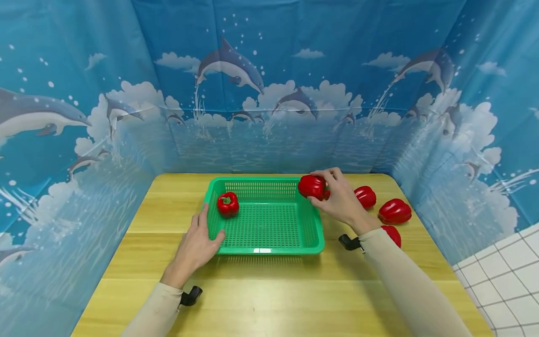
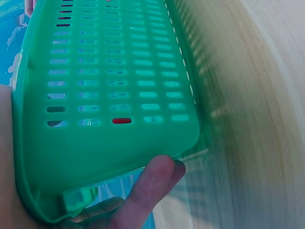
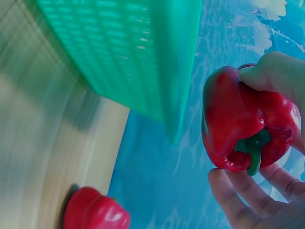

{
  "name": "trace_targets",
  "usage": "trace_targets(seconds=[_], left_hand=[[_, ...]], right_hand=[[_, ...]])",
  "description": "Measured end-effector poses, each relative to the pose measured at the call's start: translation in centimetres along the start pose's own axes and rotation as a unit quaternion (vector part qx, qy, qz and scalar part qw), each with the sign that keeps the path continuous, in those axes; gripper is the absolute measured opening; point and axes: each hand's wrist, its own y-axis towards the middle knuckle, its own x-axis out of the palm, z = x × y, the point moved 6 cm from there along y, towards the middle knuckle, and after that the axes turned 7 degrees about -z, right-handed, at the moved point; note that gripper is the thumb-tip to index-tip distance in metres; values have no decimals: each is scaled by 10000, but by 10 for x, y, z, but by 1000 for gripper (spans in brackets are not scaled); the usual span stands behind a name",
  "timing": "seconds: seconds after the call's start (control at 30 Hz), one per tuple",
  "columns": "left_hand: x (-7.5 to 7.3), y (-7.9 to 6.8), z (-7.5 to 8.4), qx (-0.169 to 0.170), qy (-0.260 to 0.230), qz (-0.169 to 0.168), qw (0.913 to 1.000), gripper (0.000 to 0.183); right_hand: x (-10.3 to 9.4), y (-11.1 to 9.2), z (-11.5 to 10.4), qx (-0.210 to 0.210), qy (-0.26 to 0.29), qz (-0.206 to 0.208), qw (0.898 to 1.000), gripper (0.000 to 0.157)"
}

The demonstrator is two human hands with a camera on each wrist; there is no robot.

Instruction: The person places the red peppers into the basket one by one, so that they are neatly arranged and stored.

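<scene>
My right hand grips a red bell pepper at the back right corner of the green plastic basket. In the right wrist view the thumb lies on one side of the held pepper and fingers on the other, its green stem showing. At the basket's left end, my left hand holds the rim near the front corner. The left wrist view has its fingers curled around the basket's corner. One red bell pepper sits inside the basket at the left, stem upward.
Several red bell peppers lie on the wooden table right of the basket: one behind the right wrist, another farther right, and one partly hidden by the sleeve. A dolphin-print curtain hangs behind the table and on both sides.
</scene>
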Motion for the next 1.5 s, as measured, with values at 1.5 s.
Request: trace_targets(seconds=[1.5], left_hand=[[-2,1,2,-59,107,-27,9999,104]], right_hand=[[62,65,-63,-491,520,-939,9930,74]])
